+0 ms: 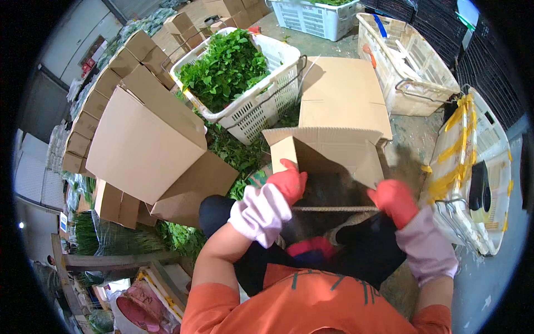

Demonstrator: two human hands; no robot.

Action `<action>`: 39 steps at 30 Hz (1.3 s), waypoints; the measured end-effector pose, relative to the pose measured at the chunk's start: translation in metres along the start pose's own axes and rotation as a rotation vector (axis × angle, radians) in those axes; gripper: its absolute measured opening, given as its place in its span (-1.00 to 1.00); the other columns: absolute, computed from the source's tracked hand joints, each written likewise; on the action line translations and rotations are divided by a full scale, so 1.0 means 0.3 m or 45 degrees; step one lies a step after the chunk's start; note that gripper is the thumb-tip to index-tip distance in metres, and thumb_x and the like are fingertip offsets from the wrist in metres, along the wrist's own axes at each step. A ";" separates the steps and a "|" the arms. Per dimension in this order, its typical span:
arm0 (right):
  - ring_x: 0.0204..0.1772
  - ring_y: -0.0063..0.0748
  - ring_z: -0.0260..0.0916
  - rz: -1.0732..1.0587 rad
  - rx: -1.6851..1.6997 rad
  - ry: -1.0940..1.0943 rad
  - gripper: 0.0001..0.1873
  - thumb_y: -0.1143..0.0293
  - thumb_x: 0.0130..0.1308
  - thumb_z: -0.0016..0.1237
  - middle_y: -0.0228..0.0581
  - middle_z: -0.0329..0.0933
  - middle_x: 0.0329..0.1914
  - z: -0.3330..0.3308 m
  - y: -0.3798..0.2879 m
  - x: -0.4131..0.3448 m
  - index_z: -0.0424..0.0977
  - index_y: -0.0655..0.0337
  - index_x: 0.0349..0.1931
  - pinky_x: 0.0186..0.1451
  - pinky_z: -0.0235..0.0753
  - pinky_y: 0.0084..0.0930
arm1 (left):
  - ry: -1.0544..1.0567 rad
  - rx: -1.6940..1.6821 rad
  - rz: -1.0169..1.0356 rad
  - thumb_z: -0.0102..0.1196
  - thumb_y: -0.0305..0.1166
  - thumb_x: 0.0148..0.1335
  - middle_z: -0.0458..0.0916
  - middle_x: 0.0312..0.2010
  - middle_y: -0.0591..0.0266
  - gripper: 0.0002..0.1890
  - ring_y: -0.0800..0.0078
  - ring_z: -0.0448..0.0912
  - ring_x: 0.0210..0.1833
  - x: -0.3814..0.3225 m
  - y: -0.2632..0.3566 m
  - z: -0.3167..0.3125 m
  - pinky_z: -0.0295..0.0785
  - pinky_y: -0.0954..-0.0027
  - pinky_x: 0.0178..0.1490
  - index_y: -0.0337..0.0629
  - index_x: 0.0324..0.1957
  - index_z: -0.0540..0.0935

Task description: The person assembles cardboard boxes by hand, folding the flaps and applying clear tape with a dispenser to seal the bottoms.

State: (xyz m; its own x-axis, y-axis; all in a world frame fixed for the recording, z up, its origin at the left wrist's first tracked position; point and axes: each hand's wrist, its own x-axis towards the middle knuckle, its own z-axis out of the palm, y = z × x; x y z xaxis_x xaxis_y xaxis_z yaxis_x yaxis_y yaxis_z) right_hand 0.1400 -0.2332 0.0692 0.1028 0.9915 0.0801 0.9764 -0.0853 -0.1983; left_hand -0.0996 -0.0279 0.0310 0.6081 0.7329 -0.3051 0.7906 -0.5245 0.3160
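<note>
An open cardboard box stands before me between my knees, its flaps spread and its inside dark with shadow. My left hand, in a red rubber glove, grips the box's left side at a small flap. My right hand, in a matching glove and slightly blurred, pinches the right edge near the front corner. Behind the box lies a wide flat piece of cardboard; whether it is joined to the box I cannot tell. Beyond, to the left, is a white plastic crate heaped with leafy greens.
Empty cardboard boxes are stacked at my left. A dirty white crate with tools stands at the back right. Nearer on the right is a crate bound with yellow tape. Loose greens lie on the floor.
</note>
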 end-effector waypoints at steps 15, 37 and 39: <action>-0.06 0.01 0.52 0.669 0.546 -0.884 -0.16 -0.37 0.22 -0.38 0.09 0.59 -0.23 -0.076 0.077 0.115 0.58 0.37 -0.23 0.06 0.40 -0.29 | -0.510 -0.295 0.413 0.21 0.20 -0.01 0.66 -0.32 -0.09 -0.32 0.07 0.63 -0.19 -0.059 0.021 -0.091 0.49 0.25 -0.09 -0.31 -0.17 0.65; 0.23 -0.04 0.32 0.005 0.186 -0.123 -0.33 -0.02 0.20 -0.04 0.05 0.40 0.16 0.096 0.003 0.338 0.30 0.28 0.19 0.32 0.21 -0.26 | 0.890 0.228 0.544 -0.04 -0.44 0.03 0.46 -0.12 -0.01 -0.50 0.12 0.44 -0.03 -0.116 0.057 0.283 0.28 0.16 0.18 -0.39 0.08 0.38; 0.42 0.04 0.06 -0.137 -0.080 -0.189 -0.21 -0.12 0.21 -0.13 0.07 0.15 0.36 0.158 -0.014 0.236 0.14 0.27 0.31 0.42 0.05 -0.22 | 0.995 0.215 0.597 -0.05 -0.43 0.03 0.45 -0.10 -0.02 -0.48 0.11 0.43 -0.01 -0.113 0.063 0.287 0.29 0.14 0.18 -0.40 0.10 0.36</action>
State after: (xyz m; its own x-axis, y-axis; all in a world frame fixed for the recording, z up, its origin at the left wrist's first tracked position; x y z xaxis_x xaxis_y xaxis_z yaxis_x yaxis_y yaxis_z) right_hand 0.1343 -0.1579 0.0295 -0.0276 0.9984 -0.0484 0.9906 0.0208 -0.1350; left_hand -0.0991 -0.1000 -0.0300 0.6960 0.4814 0.5327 0.5131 -0.8525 0.1001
